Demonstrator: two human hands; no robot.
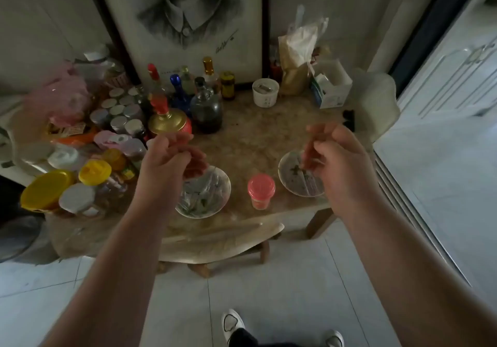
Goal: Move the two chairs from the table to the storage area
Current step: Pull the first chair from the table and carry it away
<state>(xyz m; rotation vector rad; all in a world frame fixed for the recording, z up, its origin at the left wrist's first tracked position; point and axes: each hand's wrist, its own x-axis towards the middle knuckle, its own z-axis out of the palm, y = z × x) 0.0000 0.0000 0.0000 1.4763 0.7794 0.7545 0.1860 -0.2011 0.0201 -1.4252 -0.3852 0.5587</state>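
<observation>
A wooden chair (223, 241) is pushed under the near edge of the table (258, 131); only its curved backrest and parts of its legs show. A second chair (376, 101) with a pale backrest stands at the table's right side. My left hand (169, 163) hovers above a covered plate, fingers loosely curled, holding nothing. My right hand (336, 158) hangs over another plate in the same loose curl, also with nothing in it. Both hands are above the tabletop, apart from either chair.
Many jars and bottles (121, 120) crowd the table's left half. Two covered plates (212, 201), a red-lidded jar (261, 190), a white cup (265, 92) and a carton (330, 85) stand on it. A framed drawing (185, 23) leans behind. Tiled floor (269, 293) and a sliding door track (419, 225) lie right.
</observation>
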